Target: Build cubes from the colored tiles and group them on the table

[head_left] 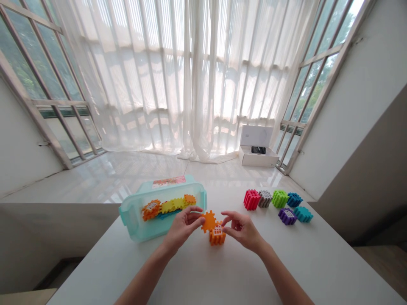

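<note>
My left hand (pixel 185 223) pinches a flat orange notched building tile (pixel 209 221) between thumb and fingers. Just below and to the right of that tile stands a stack of orange notched tiles (pixel 217 239) on the table, with a white lattice window piece on its top. My right hand (pixel 241 228) is curled at the right side of this stack, its thumb and index finger apart. The thumb tip is close to the stack's edge; I cannot tell whether it touches. The held tile hides part of the stack's far side.
On the left, a teal plastic bin (pixel 136 234) holds orange, yellow and blue tiles. To the right sit red (pixel 251 200), grey (pixel 265 199), green (pixel 280 198), dark blue (pixel 294 199), purple (pixel 287 216) and teal (pixel 303 214) tile stacks. An open white box (pixel 258 160) stands by the curtain.
</note>
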Demonstrator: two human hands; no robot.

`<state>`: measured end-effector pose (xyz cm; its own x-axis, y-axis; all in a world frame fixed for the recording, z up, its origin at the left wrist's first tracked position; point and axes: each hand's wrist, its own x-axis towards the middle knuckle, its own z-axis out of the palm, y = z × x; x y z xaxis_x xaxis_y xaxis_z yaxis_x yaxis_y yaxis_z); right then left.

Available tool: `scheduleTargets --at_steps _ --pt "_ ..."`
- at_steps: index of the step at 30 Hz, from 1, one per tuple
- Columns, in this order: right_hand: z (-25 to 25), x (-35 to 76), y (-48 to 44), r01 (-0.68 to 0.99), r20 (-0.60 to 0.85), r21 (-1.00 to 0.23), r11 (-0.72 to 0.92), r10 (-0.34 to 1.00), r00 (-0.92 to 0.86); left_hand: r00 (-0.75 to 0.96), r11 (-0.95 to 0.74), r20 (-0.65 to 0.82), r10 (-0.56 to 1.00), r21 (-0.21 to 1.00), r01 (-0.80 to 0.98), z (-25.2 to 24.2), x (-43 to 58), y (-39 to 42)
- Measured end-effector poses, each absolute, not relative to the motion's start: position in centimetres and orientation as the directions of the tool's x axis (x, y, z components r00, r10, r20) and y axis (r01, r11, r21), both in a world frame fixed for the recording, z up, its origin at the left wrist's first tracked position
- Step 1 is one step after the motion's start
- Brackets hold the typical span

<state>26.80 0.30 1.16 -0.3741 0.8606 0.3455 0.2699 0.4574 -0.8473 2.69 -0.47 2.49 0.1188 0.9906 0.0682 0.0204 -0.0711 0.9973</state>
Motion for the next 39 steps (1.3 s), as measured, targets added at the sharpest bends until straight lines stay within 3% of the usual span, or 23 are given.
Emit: scheduleTargets --at_steps 6,14,22,28,33,39 --pt "1.3 26.7 0.1 0.22 0.29 -0.884 0.411 0.854 -0.431 0.202 -0.044 0.061 0.977 0.995 -0.089 1.8 3.9 -0.9" --pt "1.6 26.7 -0.2 0.233 0.28 -0.879 0.417 0.845 -0.456 0.228 -0.036 0.032 0.973 0.999 0.016 2.3 4.1 -1.3" --pt "0.9 27.0 0.7 0.197 0.237 -0.923 0.331 0.89 -0.389 0.313 -0.071 0.103 0.944 0.991 -0.11 1.9 3.6 -1.0" --pt "1.2 27.3 0.8 0.236 0.18 -0.925 0.297 0.891 -0.416 0.29 -0.239 0.21 0.934 0.969 0.069 1.3 3.6 -0.8" --pt "1.5 27.8 0.7 0.335 0.145 -0.886 0.32 0.879 -0.454 0.307 -0.375 0.285 0.908 0.879 0.293 1.5 3.4 -1.0" --pt "1.5 28.0 0.7 0.407 0.15 -0.839 0.362 0.872 -0.465 0.365 -0.421 0.29 0.885 0.831 0.362 1.6 3.2 -0.9"
